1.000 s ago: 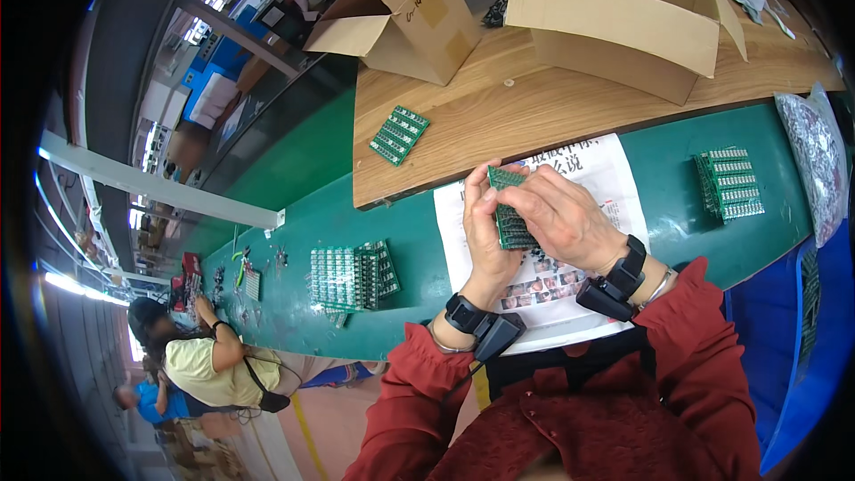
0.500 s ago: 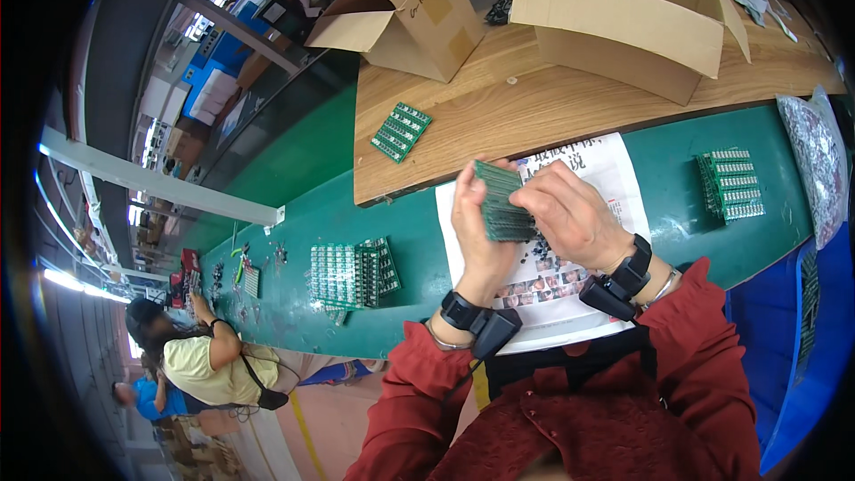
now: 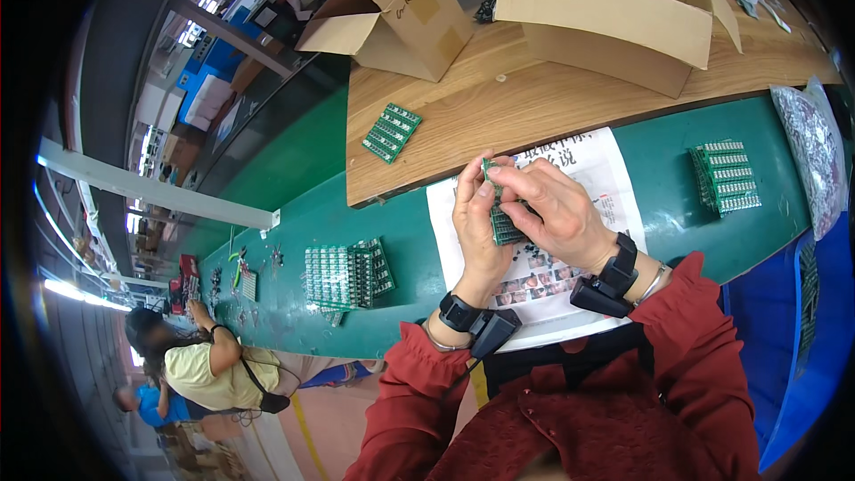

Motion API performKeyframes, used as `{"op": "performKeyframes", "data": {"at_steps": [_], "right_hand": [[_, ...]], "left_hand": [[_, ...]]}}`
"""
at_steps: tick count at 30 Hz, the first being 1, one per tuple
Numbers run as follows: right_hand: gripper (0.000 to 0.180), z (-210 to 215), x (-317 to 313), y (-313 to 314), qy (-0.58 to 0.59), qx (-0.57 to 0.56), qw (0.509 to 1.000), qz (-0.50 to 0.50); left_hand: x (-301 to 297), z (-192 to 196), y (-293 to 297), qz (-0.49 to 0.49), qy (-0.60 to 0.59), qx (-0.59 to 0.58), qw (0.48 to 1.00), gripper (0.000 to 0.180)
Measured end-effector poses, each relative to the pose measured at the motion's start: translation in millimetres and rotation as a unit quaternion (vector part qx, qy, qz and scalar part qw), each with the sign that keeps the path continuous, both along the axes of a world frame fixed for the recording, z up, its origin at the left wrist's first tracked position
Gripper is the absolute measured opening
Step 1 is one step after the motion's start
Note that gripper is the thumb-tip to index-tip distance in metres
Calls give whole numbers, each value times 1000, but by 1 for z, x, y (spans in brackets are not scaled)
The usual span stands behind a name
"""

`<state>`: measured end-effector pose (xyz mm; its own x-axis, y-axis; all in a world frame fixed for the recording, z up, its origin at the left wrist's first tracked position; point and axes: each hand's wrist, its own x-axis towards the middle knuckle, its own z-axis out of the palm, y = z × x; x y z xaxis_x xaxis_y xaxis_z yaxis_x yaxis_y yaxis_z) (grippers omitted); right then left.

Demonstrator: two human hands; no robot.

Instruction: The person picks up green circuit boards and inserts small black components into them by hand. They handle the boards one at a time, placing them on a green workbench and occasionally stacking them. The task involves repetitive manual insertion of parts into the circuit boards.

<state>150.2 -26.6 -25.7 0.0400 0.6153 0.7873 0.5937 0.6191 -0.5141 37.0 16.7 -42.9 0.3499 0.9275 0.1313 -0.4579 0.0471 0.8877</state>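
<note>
Left hand (image 3: 478, 224) and right hand (image 3: 554, 212) both grip one green circuit board (image 3: 504, 224), held between them above the newspaper (image 3: 583, 169). Left fingers close on its left edge; right fingers cover its upper right. Another board stack (image 3: 726, 178) lies well right of the grip; more boards (image 3: 346, 273) lie well left.

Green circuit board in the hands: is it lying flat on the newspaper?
No, both the left hand and right hand hold the green circuit board up above the newspaper.
</note>
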Motion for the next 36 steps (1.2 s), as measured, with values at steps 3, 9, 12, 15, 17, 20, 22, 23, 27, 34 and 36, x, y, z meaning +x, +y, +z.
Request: {"op": "performKeyframes", "data": {"at_steps": [3, 9, 12, 15, 17, 20, 22, 23, 27, 34, 36], "right_hand": [[43, 0, 0, -2, -33, -6, 999, -14], [29, 2, 2, -1, -49, 15, 999, 4], [31, 1, 4, 1, -64, 26, 998, -2], [39, -6, 9, 2, -66, 8, 998, -19], [46, -11, 8, 3, -44, -21, 998, -33], [54, -7, 5, 4, -33, -35, 999, -4], [56, -9, 5, 8, -44, -10, 999, -1], [56, -10, 5, 9, -49, 2, 999, 1], [54, -12, 3, 9, -50, -6, 999, -12], [55, 0, 0, -1, 17, -62, 997, 30], [58, -3, -3, 2, -7, -42, 999, 31]], "left_hand": [[-3, -4, -1, 7, 29, 50, 998, 47], [-3, -9, 5, 26, 60, 59, 996, 46], [-6, -5, 6, 5, 51, 36, 998, 45], [-10, -5, 17, 9, -110, -91, 990, 44], [-11, -6, 23, -2, -134, -123, 983, 44], [-11, -7, 21, -20, -148, -132, 980, 44], [-8, -6, 18, -32, -142, -131, 981, 43], [-6, -6, 16, -34, -132, -125, 983, 43], [-6, -5, 13, -37, -121, -123, 984, 42], [-10, -2, 17, -69, -125, -201, 969, 48], [-7, -1, 15, -93, -104, -206, 969, 56]]}}
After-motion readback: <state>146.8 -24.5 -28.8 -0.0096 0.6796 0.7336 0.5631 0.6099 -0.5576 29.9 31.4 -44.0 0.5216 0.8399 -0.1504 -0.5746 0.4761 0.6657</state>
